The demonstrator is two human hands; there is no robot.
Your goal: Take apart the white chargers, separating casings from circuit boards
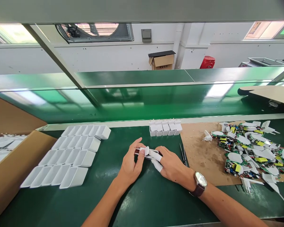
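Both my hands meet at the middle of the green work table (142, 201). My left hand (130, 162) and my right hand (171, 165) pinch the same small white charger case (148, 153) between their fingertips, low over the table. White finger cots cover some fingertips of both hands. A wristwatch (200, 183) with a brown strap sits on my right wrist. Black tweezers (183, 154) lie just right of my right hand.
Rows of empty white case shells (68, 154) lie at the left, next to a cardboard box (11, 170). A short row of white cases (165, 127) stands at the table's far edge. A heap of circuit boards and plug parts (248, 151) covers a cardboard sheet (201, 154) at the right. A green conveyor (142, 101) runs behind.
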